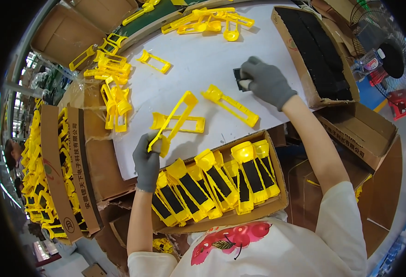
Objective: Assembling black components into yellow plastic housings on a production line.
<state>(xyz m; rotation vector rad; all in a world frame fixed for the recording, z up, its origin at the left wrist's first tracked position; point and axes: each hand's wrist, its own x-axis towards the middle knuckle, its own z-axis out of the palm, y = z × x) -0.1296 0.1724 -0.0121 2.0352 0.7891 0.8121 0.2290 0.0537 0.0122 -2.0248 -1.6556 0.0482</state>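
Note:
My left hand (146, 161), in a grey glove with bare fingertips, is closed on the lower end of a yellow plastic frame (181, 115) and holds it tilted above the white table. Behind it lies another yellow frame (196, 124), and a third frame (233, 106) is to the right. My right hand (266, 82), also gloved, reaches to the far right of the table with its fingers closed at a small black rectangular panel (238, 79). The panel's right side is hidden under the fingers.
An open carton (283, 196) near my body holds several yellow frames with black panels. Loose yellow frames (115, 104) pile at left and far edges. A carton of black panels (311, 55) stands right, beside a fan (392, 60). A large box (50, 152) of frames is left.

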